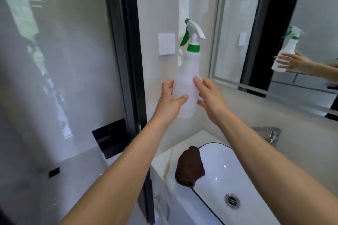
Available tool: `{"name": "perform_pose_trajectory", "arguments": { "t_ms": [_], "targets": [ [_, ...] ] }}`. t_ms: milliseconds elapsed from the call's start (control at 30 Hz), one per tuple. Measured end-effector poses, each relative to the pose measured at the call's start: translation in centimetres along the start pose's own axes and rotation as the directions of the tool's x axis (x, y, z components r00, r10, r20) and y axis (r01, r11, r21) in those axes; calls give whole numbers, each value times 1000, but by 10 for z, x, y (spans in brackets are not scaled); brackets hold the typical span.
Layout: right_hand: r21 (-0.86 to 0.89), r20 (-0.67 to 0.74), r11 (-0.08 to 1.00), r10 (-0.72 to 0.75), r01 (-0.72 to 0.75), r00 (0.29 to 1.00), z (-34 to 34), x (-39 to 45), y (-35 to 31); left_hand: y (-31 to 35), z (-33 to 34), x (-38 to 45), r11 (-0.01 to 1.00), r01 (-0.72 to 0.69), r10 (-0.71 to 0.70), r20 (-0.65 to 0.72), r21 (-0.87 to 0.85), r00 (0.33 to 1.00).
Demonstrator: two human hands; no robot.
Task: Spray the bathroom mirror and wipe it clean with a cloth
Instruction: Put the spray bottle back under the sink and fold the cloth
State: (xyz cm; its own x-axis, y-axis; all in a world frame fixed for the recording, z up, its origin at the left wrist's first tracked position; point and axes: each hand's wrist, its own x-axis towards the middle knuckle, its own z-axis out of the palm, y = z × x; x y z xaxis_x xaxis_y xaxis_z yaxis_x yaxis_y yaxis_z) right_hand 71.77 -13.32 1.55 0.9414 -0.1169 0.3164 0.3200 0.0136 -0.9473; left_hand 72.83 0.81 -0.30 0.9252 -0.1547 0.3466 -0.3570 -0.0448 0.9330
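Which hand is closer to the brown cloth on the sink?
Left, though only slightly. The left hand grips the spray bottle high above the brown cloth; the right hand is at the bottle too, a bit farther right.

Below me to the right sits a white sink point(215, 153) with its drain point(232, 200), a tap point(270, 134) beyond it, and a wall switch point(166, 44) farther off.

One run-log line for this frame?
left hand grips spray bottle | right hand touches it | brown cloth on sink rim
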Motion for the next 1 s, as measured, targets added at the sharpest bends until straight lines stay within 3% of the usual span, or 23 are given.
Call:
{"name": "perform_pose_trajectory", "arguments": {
  "t_ms": [300,433,733,1000],
  "targets": [
    [43,133,996,67,-73,989,84,-92,66,-52,-66,-120,987,99,-125,-211,-128,969],
    [58,203,994,80,-94,976,118,-135,116,-101,-90,-174,989,113,-139,-314,-100,939],
    [87,289,982,134,-165,948,154,-223,325,-291,-102,-282,969,232,-247,-447,-89,860],
    [60,268,975,190,-213,945,156,-274,484,-450,-97,-337,960,258,-277,-471,-106,838]
  ]
}}
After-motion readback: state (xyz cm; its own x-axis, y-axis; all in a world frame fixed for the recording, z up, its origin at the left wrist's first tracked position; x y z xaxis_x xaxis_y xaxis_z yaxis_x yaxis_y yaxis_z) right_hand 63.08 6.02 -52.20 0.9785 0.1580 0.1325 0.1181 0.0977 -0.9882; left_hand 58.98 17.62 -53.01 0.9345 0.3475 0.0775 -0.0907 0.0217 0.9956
